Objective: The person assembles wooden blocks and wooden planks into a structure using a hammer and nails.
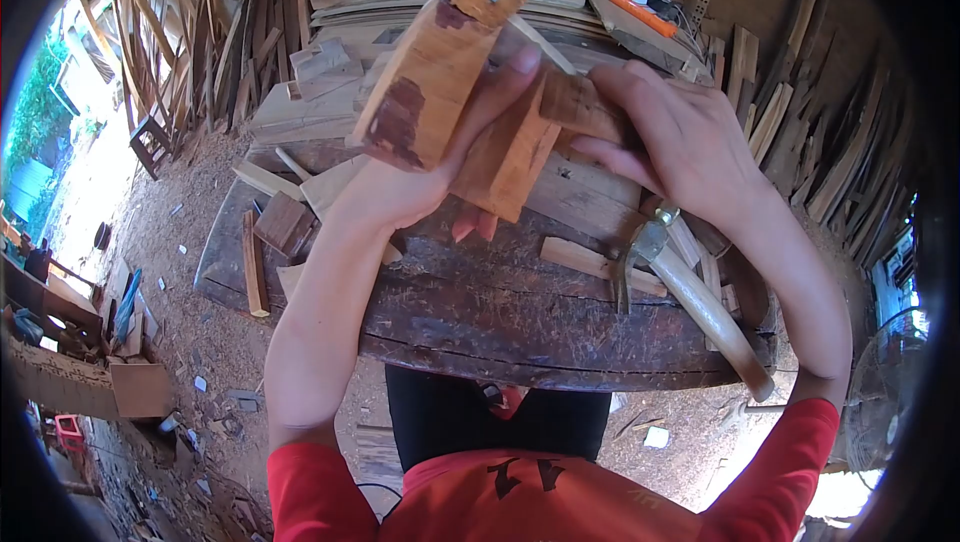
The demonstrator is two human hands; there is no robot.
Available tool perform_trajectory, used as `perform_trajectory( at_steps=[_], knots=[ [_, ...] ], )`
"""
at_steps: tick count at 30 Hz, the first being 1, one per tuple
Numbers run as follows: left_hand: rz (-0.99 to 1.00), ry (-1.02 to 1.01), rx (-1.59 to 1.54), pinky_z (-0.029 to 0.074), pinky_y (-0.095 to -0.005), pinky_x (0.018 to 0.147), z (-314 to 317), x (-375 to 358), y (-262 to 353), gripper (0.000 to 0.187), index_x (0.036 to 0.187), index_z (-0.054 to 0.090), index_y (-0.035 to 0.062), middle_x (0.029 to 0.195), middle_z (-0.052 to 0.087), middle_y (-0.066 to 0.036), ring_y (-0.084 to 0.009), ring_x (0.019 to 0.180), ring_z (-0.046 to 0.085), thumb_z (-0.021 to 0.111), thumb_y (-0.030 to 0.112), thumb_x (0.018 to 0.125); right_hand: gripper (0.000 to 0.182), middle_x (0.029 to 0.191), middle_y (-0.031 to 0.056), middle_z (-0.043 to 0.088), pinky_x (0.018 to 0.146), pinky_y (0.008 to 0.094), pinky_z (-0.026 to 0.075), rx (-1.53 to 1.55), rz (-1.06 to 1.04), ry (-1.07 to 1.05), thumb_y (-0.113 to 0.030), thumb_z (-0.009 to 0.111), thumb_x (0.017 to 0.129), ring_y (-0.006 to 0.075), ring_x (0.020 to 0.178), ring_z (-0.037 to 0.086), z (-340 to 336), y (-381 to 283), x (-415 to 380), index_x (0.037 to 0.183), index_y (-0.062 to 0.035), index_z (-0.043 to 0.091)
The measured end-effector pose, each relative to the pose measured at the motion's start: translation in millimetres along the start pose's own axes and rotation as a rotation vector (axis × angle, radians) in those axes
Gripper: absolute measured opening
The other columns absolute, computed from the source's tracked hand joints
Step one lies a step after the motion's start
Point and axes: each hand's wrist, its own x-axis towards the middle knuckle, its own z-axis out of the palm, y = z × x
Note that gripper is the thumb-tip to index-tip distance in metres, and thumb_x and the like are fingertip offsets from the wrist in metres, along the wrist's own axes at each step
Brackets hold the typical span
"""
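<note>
A jointed wooden frame (pixel 432 82) of thick orange-brown bars, with dark patches on one bar, is held up above the workbench (pixel 470 327). My left hand (pixel 420 187) reaches between two of its bars and is closed round the wood. The thumb lies against the inner side, and fingertips show below. My right hand (pixel 695 137) grips the end of a short crosspiece on the right side of the frame, thumb below and fingers above. Part of the joint is hidden by my hands. Below my right hand, a claw hammer (pixel 700 307) lies on the bench.
Wood offcuts (pixel 285 225) lie on the bench's left side, with a thin strip (pixel 595 264) near the hammer. Stacked boards (pixel 450 2) and an orange tool (pixel 643 14) are at the back. Timber leans against the walls, and shavings cover the floor (pixel 205 287).
</note>
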Motion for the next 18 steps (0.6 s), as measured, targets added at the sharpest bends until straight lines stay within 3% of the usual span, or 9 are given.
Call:
perform_trajectory(
  at_steps=[3, 5, 7, 8, 10, 11, 13, 14, 18],
  knots=[
    [-0.242, -0.094, 0.007, 0.044, -0.0346, 0.027, -3, -7, 20, 0.044, 0.121, 0.064, 0.0003, 0.081, 0.068, -0.009, -0.0187, 0.045, 0.064, 0.069, 0.038, 0.1, 0.056, 0.103, 0.0145, 0.067, 0.072, 0.0419, 0.057, 0.123, 0.036, -0.058, -0.037, 0.078, 0.09, 0.0349, 0.085, 0.071, -3, 1, -2, 0.126, -0.0017, 0.056],
    [-0.127, -0.145, 0.102, 0.054, -0.0336, 0.04, -17, -1, 4, 0.046, 0.128, 0.062, 0.0, 0.09, 0.069, -0.009, -0.0179, 0.062, 0.07, 0.066, 0.038, 0.102, 0.056, 0.103, 0.0156, 0.067, 0.072, 0.0425, 0.057, 0.164, 0.106, -0.021, -0.037, 0.078, 0.09, 0.0364, 0.088, 0.07, 0, -1, -2, 0.127, -0.0014, 0.055],
    [0.063, -0.183, 0.181, 0.055, -0.0343, 0.068, -29, 5, -20, 0.046, 0.141, 0.055, 0.0055, 0.11, 0.066, -0.011, -0.0197, 0.09, 0.068, 0.062, 0.033, 0.105, 0.054, 0.106, 0.016, 0.067, 0.071, 0.044, 0.056, 0.189, 0.161, -0.019, -0.038, 0.076, 0.092, 0.0382, 0.088, 0.07, 4, -7, -3, 0.127, -0.0021, 0.055],
    [0.192, -0.198, 0.213, 0.05, -0.0354, 0.09, -34, 8, -33, 0.048, 0.15, 0.049, 0.011, 0.124, 0.062, -0.012, -0.0219, 0.11, 0.063, 0.059, 0.028, 0.107, 0.052, 0.109, 0.0158, 0.066, 0.07, 0.045, 0.056, 0.195, 0.183, -0.036, -0.038, 0.074, 0.093, 0.0393, 0.088, 0.069, 6, -11, -4, 0.125, -0.0028, 0.054],
    [0.216, -0.203, 0.069, 0.045, -0.0372, 0.111, -36, 9, -43, 0.053, 0.159, 0.044, 0.0165, 0.14, 0.058, -0.013, -0.0255, 0.129, 0.058, 0.057, 0.022, 0.108, 0.049, 0.108, 0.0168, 0.066, 0.067, 0.0465, 0.055, 0.238, 0.206, -0.036, -0.039, 0.071, 0.096, 0.0413, 0.087, 0.069, 11, -15, -6, 0.125, -0.0035, 0.053],
    [0.111, -0.192, -0.105, 0.045, -0.0378, 0.111, -35, 10, -48, 0.054, 0.159, 0.045, 0.0163, 0.14, 0.057, -0.014, -0.027, 0.129, 0.058, 0.059, 0.021, 0.107, 0.048, 0.104, 0.0179, 0.067, 0.066, 0.0468, 0.054, 0.274, 0.206, -0.016, -0.038, 0.07, 0.097, 0.0422, 0.086, 0.069, 15, -16, -6, 0.125, -0.0034, 0.052],
    [-0.011, -0.147, -0.15, 0.046, -0.0359, 0.111, -31, 14, -49, 0.049, 0.153, 0.05, 0.0124, 0.144, 0.056, -0.013, -0.0251, 0.131, 0.056, 0.058, 0.026, 0.107, 0.047, 0.095, 0.0196, 0.067, 0.064, 0.0473, 0.053, 0.375, 0.277, -0.013, -0.037, 0.068, 0.099, 0.0436, 0.084, 0.069, 18, -22, -6, 0.125, -0.0029, 0.05],
    [-0.028, -0.116, -0.022, 0.046, -0.0333, 0.112, -30, 20, -47, 0.047, 0.149, 0.054, 0.0086, 0.146, 0.055, -0.012, -0.0216, 0.134, 0.055, 0.056, 0.033, 0.108, 0.046, 0.089, 0.02, 0.066, 0.064, 0.0473, 0.053, 0.438, 0.35, -0.027, -0.036, 0.067, 0.101, 0.0441, 0.082, 0.068, 19, -29, -5, 0.125, -0.0024, 0.049],
    [0.021, -0.033, -0.11, 0.05, -0.0317, 0.1, -14, 19, -41, 0.045, 0.136, 0.059, 0.0039, 0.128, 0.061, -0.009, -0.0195, 0.117, 0.061, 0.052, 0.039, 0.109, 0.041, 0.069, 0.0164, 0.061, 0.064, 0.0449, 0.051, 0.573, 0.464, -0.109, -0.036, 0.059, 0.106, 0.0411, 0.074, 0.068, 25, -40, -2, 0.123, -0.0013, 0.046]
  ],
)
